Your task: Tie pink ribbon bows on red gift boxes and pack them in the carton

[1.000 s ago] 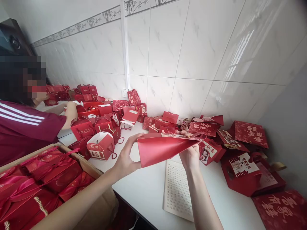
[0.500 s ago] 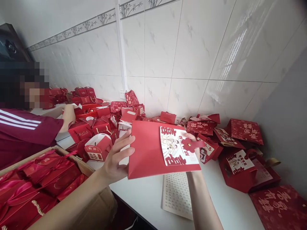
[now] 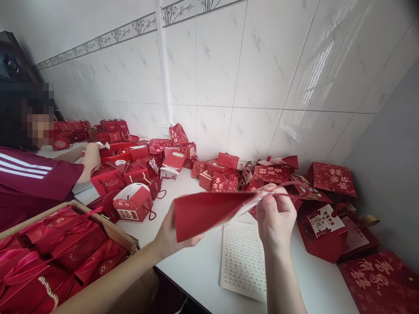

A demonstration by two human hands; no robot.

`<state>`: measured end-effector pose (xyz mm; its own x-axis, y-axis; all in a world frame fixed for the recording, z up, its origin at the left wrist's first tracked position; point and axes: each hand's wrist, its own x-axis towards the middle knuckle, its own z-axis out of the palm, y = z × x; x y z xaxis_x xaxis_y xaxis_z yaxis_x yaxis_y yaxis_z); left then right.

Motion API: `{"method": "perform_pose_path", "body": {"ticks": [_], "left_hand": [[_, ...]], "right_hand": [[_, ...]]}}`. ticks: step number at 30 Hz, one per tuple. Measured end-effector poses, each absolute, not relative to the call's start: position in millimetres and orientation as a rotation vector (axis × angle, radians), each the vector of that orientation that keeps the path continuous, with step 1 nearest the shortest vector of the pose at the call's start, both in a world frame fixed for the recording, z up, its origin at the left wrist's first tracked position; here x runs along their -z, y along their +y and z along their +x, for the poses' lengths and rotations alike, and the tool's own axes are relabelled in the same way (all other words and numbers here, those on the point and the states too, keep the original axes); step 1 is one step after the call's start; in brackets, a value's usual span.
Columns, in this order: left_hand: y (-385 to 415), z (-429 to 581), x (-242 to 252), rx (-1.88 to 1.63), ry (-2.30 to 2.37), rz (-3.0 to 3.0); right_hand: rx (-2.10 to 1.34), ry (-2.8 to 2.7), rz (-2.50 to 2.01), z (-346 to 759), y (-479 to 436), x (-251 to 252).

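Above the white table I hold a red gift bag, tilted so that one plain side and its narrow end face me. My left hand is closed around the wider end, with the thumb below and most fingers hidden behind the bag. At the narrow end my right hand pinches the edge by the white label, which is almost edge-on. A thin red strap loops out beyond the right fingers. Under the bag lies a notebook filled with rows of handwriting.
Several red gift boxes crowd the table's left and back. More red bags stand at the right by the tiled wall. A cardboard carton full of red boxes is at lower left. A co-worker in a maroon sleeve reaches among boxes.
The bag has turned from showing its labelled front to a steep tilt. My right hand has come from behind it to its narrow edge, and my left hand has shifted underneath.
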<state>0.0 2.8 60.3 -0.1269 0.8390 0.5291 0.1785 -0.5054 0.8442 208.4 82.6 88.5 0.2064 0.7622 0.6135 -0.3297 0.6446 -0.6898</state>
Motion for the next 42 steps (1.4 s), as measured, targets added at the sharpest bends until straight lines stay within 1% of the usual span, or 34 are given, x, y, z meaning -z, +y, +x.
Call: {"method": "perform_pose_path", "body": {"ticks": [6, 12, 20, 25, 28, 30, 34, 37, 39, 42], "left_hand": [[-6, 28, -59, -1.296, 0.852, 1.415], [-8, 33, -54, -1.165, 0.694, 1.337], [-9, 34, -52, -1.215, 0.759, 1.339], [-2, 19, -68, -1.515, 1.037, 1.411], [1, -3, -90, -1.707, 1.244, 1.634], [-3, -19, -104, -1.755, 1.340, 1.874], [-25, -39, -123, -1.642, 1.494, 2.335], [-44, -40, -133, -1.533, 1.541, 2.540], [-54, -36, -138, -1.522, 1.553, 2.563], [-65, -28, -144, -1.561, 1.620, 2.431]], "right_hand": [[-0.910, -1.085, -0.653, 205, 76, -95], [-0.935, -1.128, -0.722, 205, 73, -98], [-0.954, -1.149, -0.735, 206, 75, -97], [-0.966, -1.183, -0.696, 205, 88, -90], [-0.997, -1.273, -0.680, 200, 95, -86], [-1.009, -1.362, -0.718, 194, 97, -84], [-0.966, -1.514, -0.721, 181, 95, -81], [-0.987, -1.556, -0.670, 173, 91, -78], [-0.975, -1.590, -0.662, 169, 90, -76], [-0.939, -1.658, -0.632, 162, 87, -72]]}}
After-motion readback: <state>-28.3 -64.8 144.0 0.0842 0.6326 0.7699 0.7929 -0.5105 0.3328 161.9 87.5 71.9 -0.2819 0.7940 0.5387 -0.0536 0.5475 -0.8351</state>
